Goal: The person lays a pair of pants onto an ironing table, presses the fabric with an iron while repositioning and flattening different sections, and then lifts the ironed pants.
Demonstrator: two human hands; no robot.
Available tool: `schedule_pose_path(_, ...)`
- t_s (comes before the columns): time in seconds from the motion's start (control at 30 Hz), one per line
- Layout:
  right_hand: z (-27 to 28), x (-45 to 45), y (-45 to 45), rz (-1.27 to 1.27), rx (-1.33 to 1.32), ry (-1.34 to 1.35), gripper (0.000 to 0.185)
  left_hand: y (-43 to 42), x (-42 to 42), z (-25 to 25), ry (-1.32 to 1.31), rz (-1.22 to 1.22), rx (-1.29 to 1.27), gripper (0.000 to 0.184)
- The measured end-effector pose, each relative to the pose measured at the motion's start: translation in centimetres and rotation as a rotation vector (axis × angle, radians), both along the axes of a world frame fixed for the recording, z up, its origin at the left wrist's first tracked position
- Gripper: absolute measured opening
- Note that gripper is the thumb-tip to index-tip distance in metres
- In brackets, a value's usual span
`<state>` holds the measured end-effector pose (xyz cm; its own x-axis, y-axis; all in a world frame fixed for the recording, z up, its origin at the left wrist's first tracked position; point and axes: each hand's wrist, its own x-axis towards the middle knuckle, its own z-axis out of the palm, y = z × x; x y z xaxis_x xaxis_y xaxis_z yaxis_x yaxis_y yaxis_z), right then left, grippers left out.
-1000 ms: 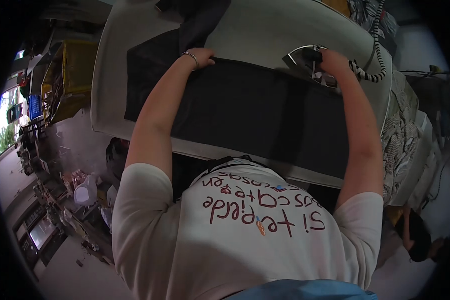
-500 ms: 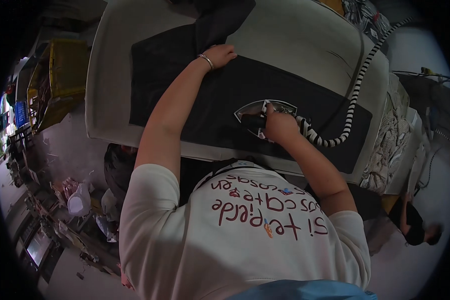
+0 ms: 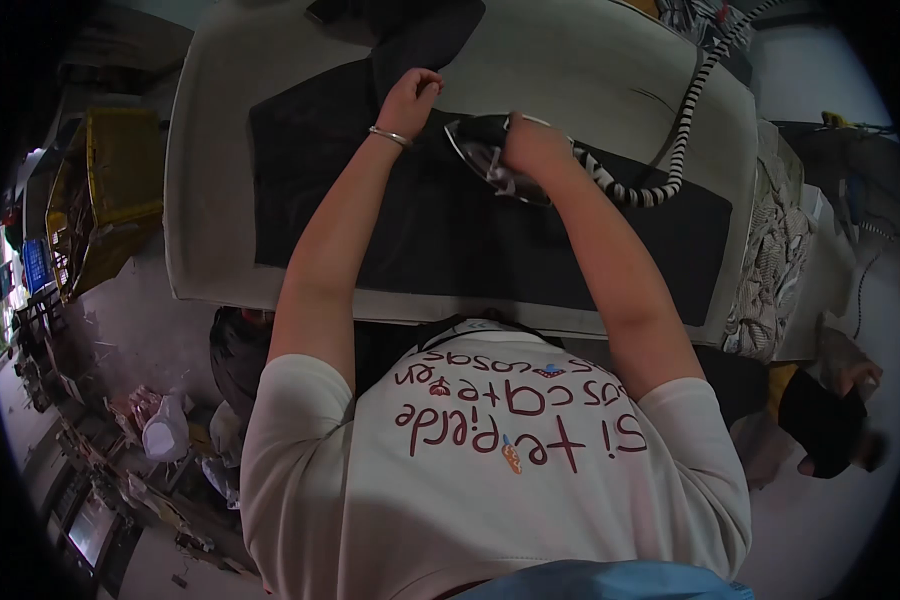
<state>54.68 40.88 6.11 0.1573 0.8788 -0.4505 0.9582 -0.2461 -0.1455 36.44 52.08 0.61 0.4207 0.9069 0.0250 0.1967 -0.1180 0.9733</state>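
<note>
A dark garment (image 3: 420,230) lies spread over the pale padded board (image 3: 210,200), with a bunched part beyond its far edge. My left hand (image 3: 411,100), with a bracelet at the wrist, is at the garment's far edge; its fingers are bent together, and what they hold, if anything, is too small to make out. My right hand (image 3: 536,147) is wrapped round the handle of an iron (image 3: 482,155). The iron is over the garment's upper middle, its tip toward my left hand. A black-and-white striped cord (image 3: 682,130) curves from it to the upper right.
A yellow container (image 3: 125,170) stands beyond the board's left end. Striped fabric (image 3: 770,250) is piled at its right end. Another person in dark clothing (image 3: 820,420) is at the lower right. White bags (image 3: 166,437) and clutter lie at the lower left.
The iron in my right hand has gone from the right far edge, down over the garment, then up and left. My left hand has lifted slightly from where it lay on the far edge.
</note>
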Motion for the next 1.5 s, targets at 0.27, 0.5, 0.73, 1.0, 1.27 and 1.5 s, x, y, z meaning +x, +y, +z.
schedule_pose_path(0.27, 1.0, 9.8, -5.2, -0.264, -0.131, -0.051, 0.044, -8.9, 2.3, -4.1, 0.346, -0.085, 0.488, 0.033)
schedule_pose_path(0.5, 2.3, 15.8, -9.2, -0.238, -0.085, -0.083, 0.042, -11.5, 5.3, -5.1, 0.634, -0.049, 0.546, 0.050)
schedule_pose_path(0.73, 3.4, 17.0, -14.5, -0.220, -0.185, -0.054, 0.037, -13.2, 7.6, -5.2, 0.600, -0.099, 0.600, 0.052)
schedule_pose_path(1.0, -0.5, 34.1, -14.2, -0.561, 0.012, -0.096, 0.043, -16.7, 13.5, -4.8, 0.618, -0.207, 0.634, 0.053)
schedule_pose_path(1.27, -1.1, 47.3, -21.4, -0.907, -0.059, -0.071, 0.049, -16.5, 15.3, -4.1, 0.680, -0.224, 0.622, 0.049)
schedule_pose_path(1.5, 0.9, 35.3, -22.5, -0.422, -0.037, -0.175, 0.064, -14.0, 27.8, -3.1, 0.440, -0.578, 0.511, 0.029)
